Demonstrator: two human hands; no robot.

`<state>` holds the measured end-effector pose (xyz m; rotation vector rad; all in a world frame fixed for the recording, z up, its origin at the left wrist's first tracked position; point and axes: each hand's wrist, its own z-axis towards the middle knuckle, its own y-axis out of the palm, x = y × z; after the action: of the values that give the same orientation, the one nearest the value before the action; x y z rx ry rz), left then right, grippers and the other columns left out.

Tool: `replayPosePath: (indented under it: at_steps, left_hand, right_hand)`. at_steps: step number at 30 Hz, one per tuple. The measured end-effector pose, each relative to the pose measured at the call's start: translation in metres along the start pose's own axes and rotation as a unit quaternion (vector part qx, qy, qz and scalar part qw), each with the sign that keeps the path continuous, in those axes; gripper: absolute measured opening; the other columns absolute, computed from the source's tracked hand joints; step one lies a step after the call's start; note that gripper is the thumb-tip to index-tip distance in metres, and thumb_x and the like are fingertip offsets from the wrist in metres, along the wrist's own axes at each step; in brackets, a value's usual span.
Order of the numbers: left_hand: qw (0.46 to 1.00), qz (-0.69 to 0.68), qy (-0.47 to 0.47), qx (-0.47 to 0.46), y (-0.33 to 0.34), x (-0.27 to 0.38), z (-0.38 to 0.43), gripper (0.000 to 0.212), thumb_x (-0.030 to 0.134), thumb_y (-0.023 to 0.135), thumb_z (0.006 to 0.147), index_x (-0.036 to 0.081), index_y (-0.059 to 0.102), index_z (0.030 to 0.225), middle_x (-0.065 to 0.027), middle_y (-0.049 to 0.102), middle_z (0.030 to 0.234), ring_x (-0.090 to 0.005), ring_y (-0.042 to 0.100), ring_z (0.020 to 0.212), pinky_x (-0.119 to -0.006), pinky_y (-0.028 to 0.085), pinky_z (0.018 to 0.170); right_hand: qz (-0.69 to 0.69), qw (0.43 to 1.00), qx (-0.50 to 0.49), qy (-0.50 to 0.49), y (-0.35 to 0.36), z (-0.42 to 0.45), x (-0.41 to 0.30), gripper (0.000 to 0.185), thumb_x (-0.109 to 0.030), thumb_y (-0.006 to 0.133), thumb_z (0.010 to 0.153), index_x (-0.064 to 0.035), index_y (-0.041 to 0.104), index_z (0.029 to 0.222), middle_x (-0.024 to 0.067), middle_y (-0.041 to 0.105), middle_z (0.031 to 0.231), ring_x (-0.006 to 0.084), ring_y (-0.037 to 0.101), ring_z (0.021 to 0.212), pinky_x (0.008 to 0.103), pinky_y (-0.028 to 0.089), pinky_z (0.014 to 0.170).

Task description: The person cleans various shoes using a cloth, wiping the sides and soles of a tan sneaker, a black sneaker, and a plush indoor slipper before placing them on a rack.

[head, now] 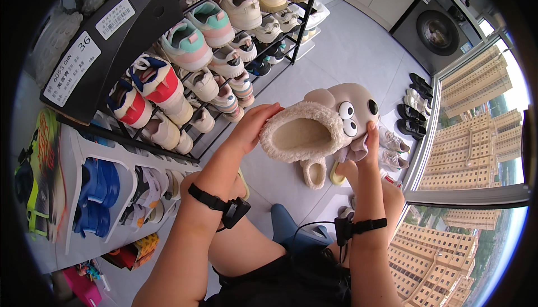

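A beige plush slipper [357, 96] with a fleecy cream lining and a cartoon animal face is held up between both hands. Its opening [302, 134] faces me, and the toe with goggle eyes and a black nose points to the upper right. My left hand [254, 126] grips the heel end at the fleece rim. On the other side my right hand [370, 145] holds the toe below the nose. A crumpled pale mauve piece [353, 152] sits by that hand; I cannot tell if it is a cloth or an ear. Another fleecy slipper [314, 173] is on the floor beneath.
A black shoe rack [193, 157] full of sneakers stands ahead left, beside a black shoebox [138, 21]. White shoe holders [126, 155] stack at left. Shoes [393, 138] line the window side. A blue stool [286, 227] lies between my legs; a washing machine [437, 31] stands far right.
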<state>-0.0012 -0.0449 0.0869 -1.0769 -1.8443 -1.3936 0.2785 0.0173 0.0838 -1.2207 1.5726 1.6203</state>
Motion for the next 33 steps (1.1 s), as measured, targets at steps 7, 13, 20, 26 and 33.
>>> replayPosePath:
  at_steps: [7,13,20,26,33]
  left_hand:
    - [0.980,-0.121,-0.131,-0.085,-0.003,0.001,0.000,0.032,0.031,0.048,0.094,0.004,0.062,0.106,-0.0039,0.065,0.098,-0.0116,0.061,0.088,-0.028,0.050,0.078]
    - [0.942,-0.195,-0.177,-0.206,-0.012,-0.007,0.005,0.040,0.036,0.042,0.095,0.004,0.059,0.113,-0.0065,0.064,0.108,-0.0157,0.061,0.096,-0.031,0.049,0.086]
    - [0.891,-0.254,-0.188,-0.326,0.002,-0.013,-0.004,0.047,0.039,0.035,0.096,0.005,0.051,0.125,-0.0087,0.059,0.118,-0.0183,0.057,0.107,-0.034,0.045,0.094]
    - [0.888,-0.257,-0.176,-0.339,0.000,-0.021,-0.006,0.050,0.040,0.038,0.095,0.004,0.048,0.128,-0.0094,0.057,0.121,-0.0185,0.057,0.108,-0.033,0.045,0.094]
    - [0.927,-0.105,-0.127,-0.337,0.006,-0.010,-0.011,0.068,0.040,0.057,0.086,0.001,0.033,0.135,-0.0116,0.053,0.124,-0.0168,0.057,0.107,-0.030,0.047,0.092]
  right_hand:
    - [-0.016,0.999,-0.031,-0.004,0.000,0.002,0.001,0.072,-0.049,0.063,0.077,0.0035,0.044,0.123,0.0167,0.059,0.109,0.0247,0.062,0.095,0.0349,0.052,0.081]
    - [-0.012,0.998,-0.051,-0.018,-0.003,0.000,-0.003,0.078,-0.049,0.069,0.072,0.0031,0.043,0.123,0.0170,0.058,0.111,0.0257,0.062,0.098,0.0361,0.053,0.082]
    - [0.034,0.991,-0.128,-0.003,-0.021,0.002,0.004,0.090,-0.057,0.071,0.069,-0.0069,0.035,0.134,0.0145,0.052,0.124,0.0301,0.055,0.110,0.0448,0.050,0.091]
    - [0.116,0.987,-0.108,0.012,0.007,-0.010,-0.001,0.087,-0.054,0.074,0.069,-0.0020,0.039,0.129,0.0138,0.055,0.117,0.0279,0.060,0.102,0.0408,0.054,0.084]
    - [0.062,0.995,-0.038,0.065,-0.017,0.002,0.023,0.058,-0.029,0.064,0.083,0.0009,0.040,0.126,0.0164,0.059,0.109,0.0271,0.064,0.092,0.0385,0.057,0.072]
